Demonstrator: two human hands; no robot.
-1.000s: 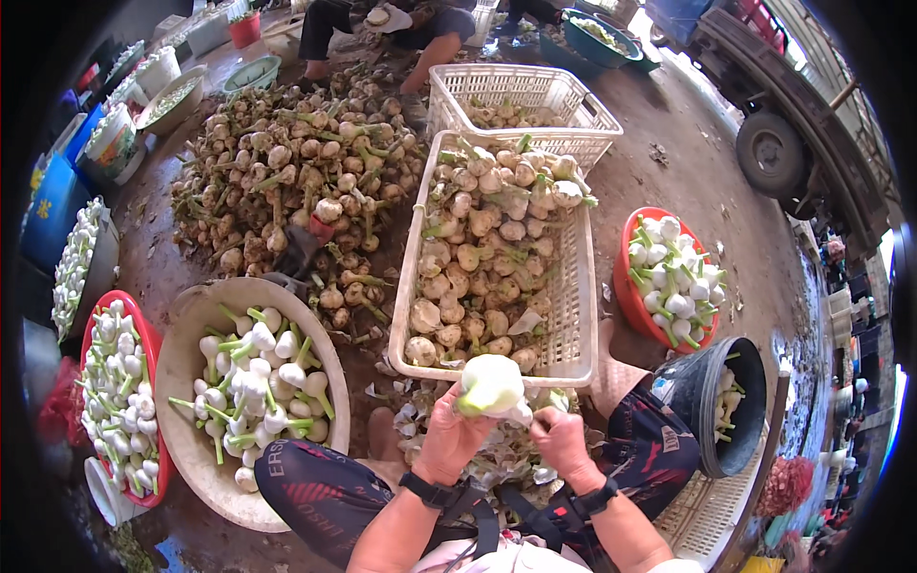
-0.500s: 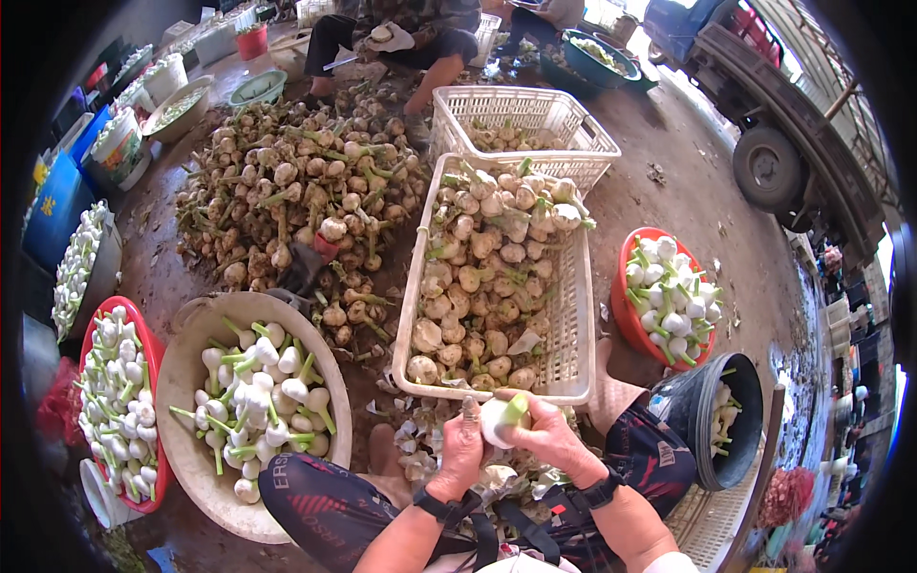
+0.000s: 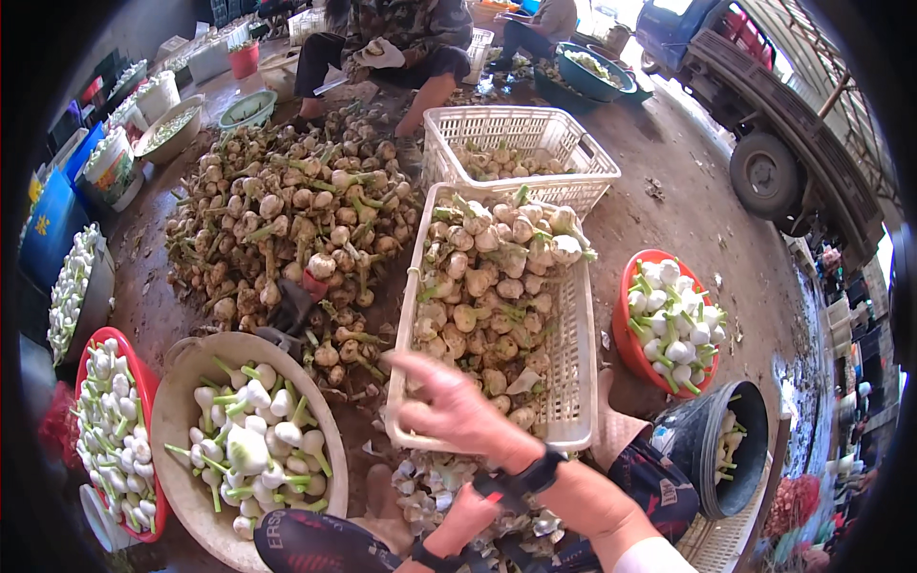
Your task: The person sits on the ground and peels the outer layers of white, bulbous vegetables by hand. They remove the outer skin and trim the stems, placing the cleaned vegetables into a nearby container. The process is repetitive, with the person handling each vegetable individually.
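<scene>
white lattice crate (image 3: 573,382): matt plastic | peeled bulbs (image 3: 250,444): smooth, glossy

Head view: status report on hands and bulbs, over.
Right hand open, empty, over near corner of white crate. Left hand low, grip unclear. Peeled bulbs in beige basin. Nothing in the way.

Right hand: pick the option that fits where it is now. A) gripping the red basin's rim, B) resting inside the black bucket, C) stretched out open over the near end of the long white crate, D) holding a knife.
C: the right hand is spread open and empty above the near end of the long white crate of unpeeled bulbs.
</scene>
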